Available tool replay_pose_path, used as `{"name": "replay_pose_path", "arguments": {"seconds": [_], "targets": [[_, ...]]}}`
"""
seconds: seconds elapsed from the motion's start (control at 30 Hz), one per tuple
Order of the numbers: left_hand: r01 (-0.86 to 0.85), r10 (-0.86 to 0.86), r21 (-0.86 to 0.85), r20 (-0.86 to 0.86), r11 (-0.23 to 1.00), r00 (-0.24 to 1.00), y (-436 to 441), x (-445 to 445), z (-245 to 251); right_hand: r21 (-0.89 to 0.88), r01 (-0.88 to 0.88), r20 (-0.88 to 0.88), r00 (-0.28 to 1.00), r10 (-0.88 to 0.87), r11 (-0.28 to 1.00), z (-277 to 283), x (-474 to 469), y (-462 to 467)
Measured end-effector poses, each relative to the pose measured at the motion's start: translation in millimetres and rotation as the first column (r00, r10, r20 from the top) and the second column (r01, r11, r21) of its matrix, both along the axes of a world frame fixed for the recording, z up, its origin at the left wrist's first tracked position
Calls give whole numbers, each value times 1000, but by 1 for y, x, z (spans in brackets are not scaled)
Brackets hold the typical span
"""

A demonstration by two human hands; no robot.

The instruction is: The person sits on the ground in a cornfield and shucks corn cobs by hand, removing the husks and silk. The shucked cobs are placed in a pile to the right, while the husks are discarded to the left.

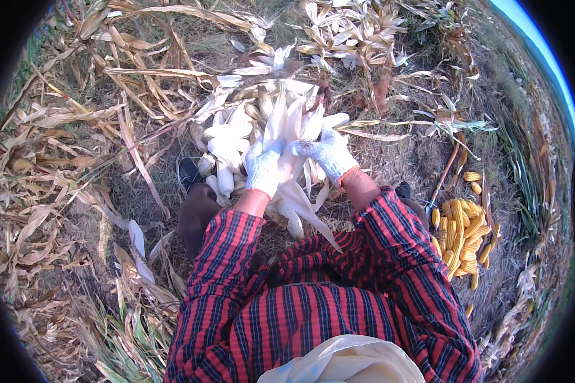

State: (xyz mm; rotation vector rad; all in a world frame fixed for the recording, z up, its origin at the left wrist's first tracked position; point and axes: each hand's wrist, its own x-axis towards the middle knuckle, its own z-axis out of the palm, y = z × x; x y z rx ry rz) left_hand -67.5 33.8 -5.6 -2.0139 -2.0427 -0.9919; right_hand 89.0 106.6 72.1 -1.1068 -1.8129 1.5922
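My left hand (264,165), in a white knit glove with an orange cuff edge, grips pale corn husks (287,119) that fan upward between my hands. My right hand (329,152), gloved the same way, is at the right side of these husks with its fingers against them. Whether a cob sits inside the husks is hidden. Unhusked ears of corn (227,143) lie heaped just beyond and left of my left hand. Loose husk strips (302,206) hang or lie below my hands, toward my lap.
Husked yellow corn cobs (462,234) are piled on the ground at my right, beside a thin stick-like handle (445,174). Discarded husks (350,33) lie farther ahead. Dry corn stalks and leaves (139,81) cover the left side. My dark shoe (189,173) stands beside the ears.
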Motion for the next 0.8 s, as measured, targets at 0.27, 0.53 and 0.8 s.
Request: {"name": "replay_pose_path", "arguments": {"seconds": [0.27,0.53,0.8], "targets": [[-259,230,-104,-226,960,947,-4,-12,18,-440,-134,-558,815,-154,888,-42,6,22],[-94,-13,-9,973,996,-229,8,-24,1,-552,226,-565,607,-559,803,-31,15,41],[-189,284,-573,80,797,955,3,13,-3,-66,284,-507,816,-277,957,-7,19,31]]}}
